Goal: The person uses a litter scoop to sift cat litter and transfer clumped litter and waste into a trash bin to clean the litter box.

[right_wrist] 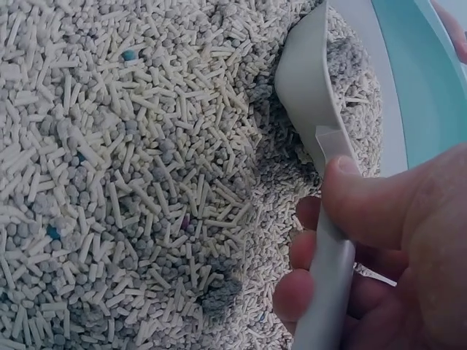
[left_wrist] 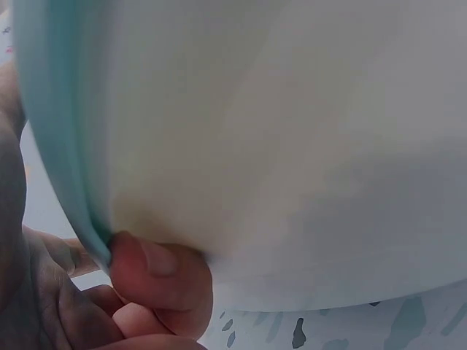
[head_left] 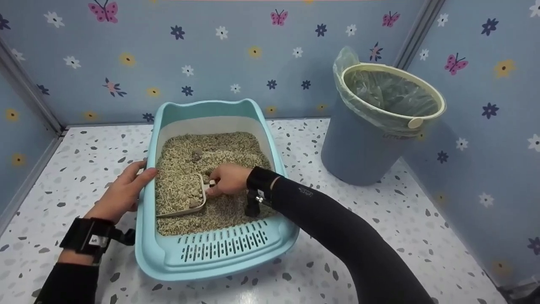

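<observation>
A turquoise and white litter box [head_left: 145,236] stands on the floor, filled with pellet litter [head_left: 236,145]. My left hand [head_left: 120,192] grips its left rim, thumb over the top and fingertips [left_wrist: 164,277] curled underneath in the left wrist view. With my right hand [head_left: 231,179] I hold a pale litter scoop [right_wrist: 303,80] by its handle, thumb along the top and fingers wrapped beneath. The scoop's head is sunk in litter against the left wall, with pellets and a grey lump [right_wrist: 346,62] in it. Another dark clump [right_wrist: 221,294] lies in the litter.
A blue-grey trash bin [head_left: 358,147] with a translucent liner [head_left: 379,90] stands to the right, by the wall. Flower-patterned walls [head_left: 219,55] enclose the back and sides. The box's front has a slotted ledge [head_left: 223,245] over the speckled floor [head_left: 325,261].
</observation>
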The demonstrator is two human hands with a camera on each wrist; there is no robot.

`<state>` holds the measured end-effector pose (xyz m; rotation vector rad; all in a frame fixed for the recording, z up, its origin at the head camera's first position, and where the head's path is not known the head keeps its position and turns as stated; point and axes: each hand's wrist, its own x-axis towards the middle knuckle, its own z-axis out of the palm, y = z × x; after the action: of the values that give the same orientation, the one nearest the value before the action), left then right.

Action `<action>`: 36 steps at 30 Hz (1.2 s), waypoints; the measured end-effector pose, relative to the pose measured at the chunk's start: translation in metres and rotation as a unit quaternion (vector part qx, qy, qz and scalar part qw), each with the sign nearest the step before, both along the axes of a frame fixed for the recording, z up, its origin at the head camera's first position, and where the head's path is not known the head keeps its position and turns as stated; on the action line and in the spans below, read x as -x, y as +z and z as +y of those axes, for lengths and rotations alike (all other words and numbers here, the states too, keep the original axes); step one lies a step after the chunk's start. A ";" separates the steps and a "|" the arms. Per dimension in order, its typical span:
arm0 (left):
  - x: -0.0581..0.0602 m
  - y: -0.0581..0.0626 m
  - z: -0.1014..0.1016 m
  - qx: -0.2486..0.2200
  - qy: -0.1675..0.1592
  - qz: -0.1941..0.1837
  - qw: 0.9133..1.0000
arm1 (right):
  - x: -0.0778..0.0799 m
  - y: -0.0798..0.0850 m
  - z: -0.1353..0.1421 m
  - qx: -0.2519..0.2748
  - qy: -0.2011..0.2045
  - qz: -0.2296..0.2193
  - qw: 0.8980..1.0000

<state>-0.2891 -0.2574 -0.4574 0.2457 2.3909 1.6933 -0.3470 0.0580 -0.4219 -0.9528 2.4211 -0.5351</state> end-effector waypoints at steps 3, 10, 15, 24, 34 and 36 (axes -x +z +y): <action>-0.001 0.000 0.000 0.001 0.001 0.000 1.000 | 0.000 0.001 0.000 0.000 0.010 -0.009 1.000; -0.001 -0.002 0.000 0.012 0.008 -0.004 1.000 | -0.001 0.004 0.000 -0.039 -0.009 0.004 0.999; -0.001 0.000 0.000 0.014 0.008 -0.004 1.000 | -0.007 0.021 -0.002 -0.113 -0.024 0.032 0.993; -0.001 0.003 -0.002 0.007 0.003 -0.002 1.000 | -0.008 0.022 -0.016 -0.136 -0.026 0.044 0.989; -0.001 0.002 0.000 0.012 0.004 -0.003 1.000 | -0.006 0.002 -0.007 -0.042 -0.022 -0.004 0.999; -0.001 0.003 0.000 0.012 0.004 -0.003 1.000 | -0.005 0.004 -0.005 -0.034 -0.021 -0.014 0.999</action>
<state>-0.2876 -0.2571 -0.4547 0.2267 2.4088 1.6652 -0.3420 0.0533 -0.4184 -0.8619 2.4236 -0.4759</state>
